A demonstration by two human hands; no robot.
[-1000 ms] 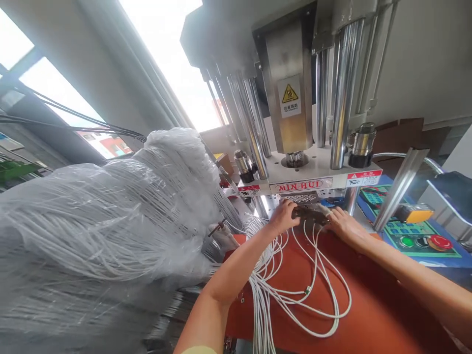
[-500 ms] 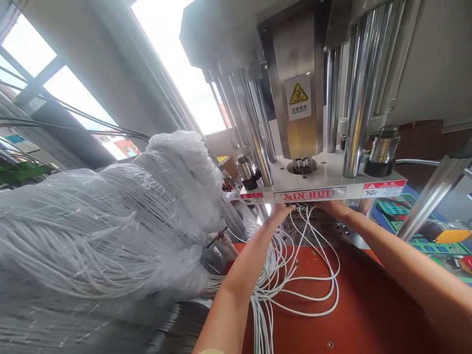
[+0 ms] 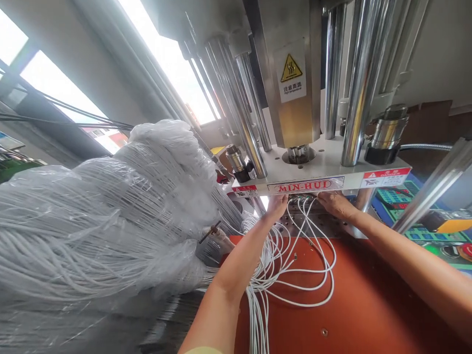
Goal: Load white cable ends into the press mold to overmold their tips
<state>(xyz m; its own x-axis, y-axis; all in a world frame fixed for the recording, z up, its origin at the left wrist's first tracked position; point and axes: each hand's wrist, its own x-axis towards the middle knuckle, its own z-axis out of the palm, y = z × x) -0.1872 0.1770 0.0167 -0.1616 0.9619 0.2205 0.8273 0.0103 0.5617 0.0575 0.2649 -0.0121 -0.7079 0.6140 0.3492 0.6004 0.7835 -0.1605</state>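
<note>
My left hand (image 3: 278,205) and my right hand (image 3: 335,204) reach under the front plate (image 3: 354,183) of a press marked MIN-HUI. They grip the two ends of a metal mould (image 3: 303,199), thumbs showing at its near side; the other fingers are mostly hidden by the plate and the hands themselves. Several white cables (image 3: 329,260) run out of the mould between my hands and loop down over the red-brown table (image 3: 354,295). The mould's far side is out of sight.
A big plastic-wrapped bundle of grey-white cables (image 3: 147,196) fills the left side. Above the plate hangs the press head (image 3: 298,118) with a high-temperature label, between chrome columns (image 3: 357,88). At the right stands a control panel (image 3: 435,236) with a red button (image 3: 466,251).
The view has shifted slightly, so the press sits a little higher and nearer. Both hands stay at the mould, and more of the right hand shows below the plate.
</note>
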